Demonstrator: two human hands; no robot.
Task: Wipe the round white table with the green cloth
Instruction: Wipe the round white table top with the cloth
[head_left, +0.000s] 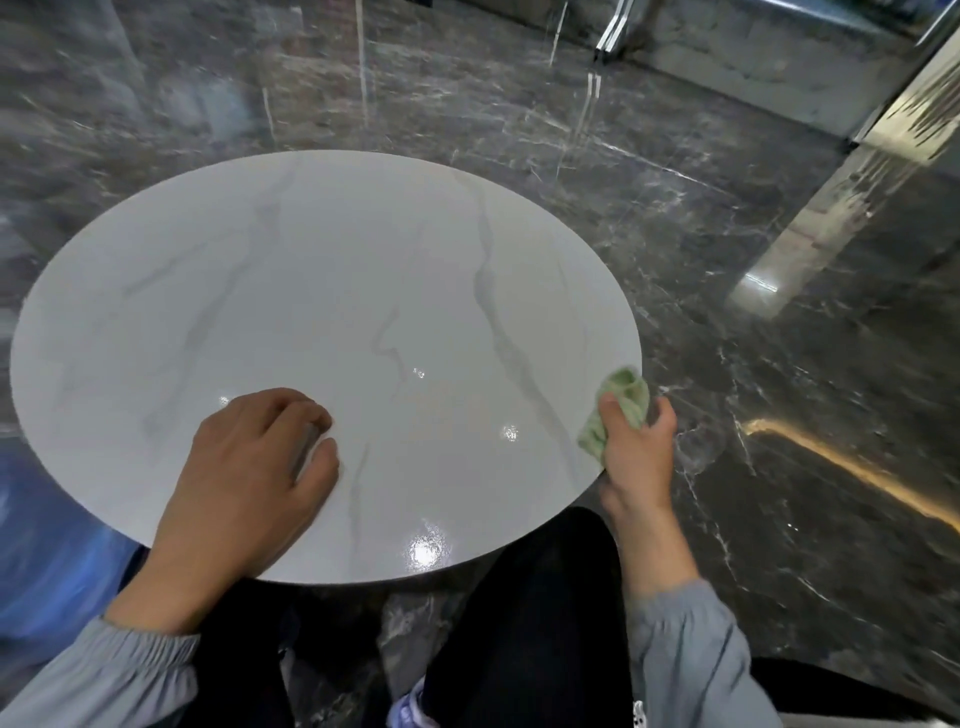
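Observation:
The round white table (291, 291) with faint grey veins fills the middle of the view, its glossy top bare. My left hand (249, 478) rests palm down on the near part of the top, fingers curled and holding nothing. At the table's right edge my right hand (636, 452) grips the crumpled green cloth (618, 405). The cloth sits against the rim there, partly over the edge.
Dark veined marble floor (779, 467) surrounds the table. A shiny metal column base (810, 234) stands at the right, and metal legs show at the far top. My dark-trousered knees (530, 613) are under the near rim. A blurred blue shape (47, 561) lies at the left.

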